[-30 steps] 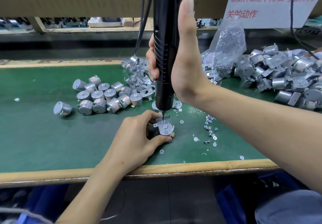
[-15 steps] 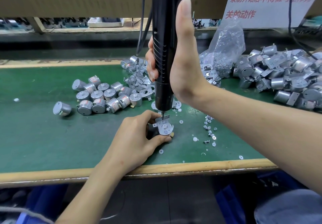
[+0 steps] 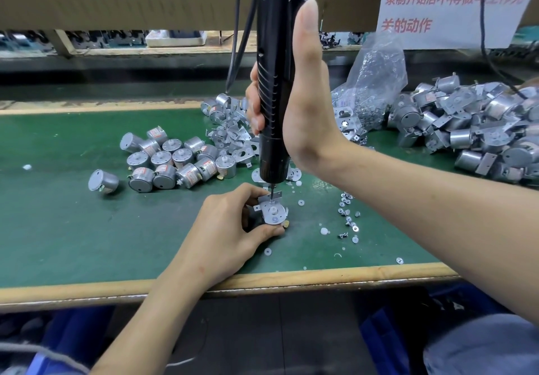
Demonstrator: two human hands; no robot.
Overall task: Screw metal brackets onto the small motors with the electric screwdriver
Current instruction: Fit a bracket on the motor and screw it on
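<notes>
L hand point(image 3: 230, 229) pinches motor-bracket assy point(image 3: 272, 213) flat-side up on green mat point(image 3: 73, 223), prob. to stop it spinning under torque; R hand point(image 3: 303, 106) grips electric screwdriver point(image 3: 272, 97) vertical, thumb straight along its body, bit tip on assy's far edge; hands apart, each clamped on its own item. Bare motors point(image 3: 175, 159) left of assy; loose brackets point(image 3: 230, 132) behind it, partly hidden by driver; screws point(image 3: 347, 211) just right of it; finished units point(image 3: 481, 130) far right, past R forearm, which likely hampers reach there.

Right hand point(image 3: 303, 106) grips screwdriver point(image 3: 272, 83) (upright) over bracket point(image 3: 272, 208).
</notes>
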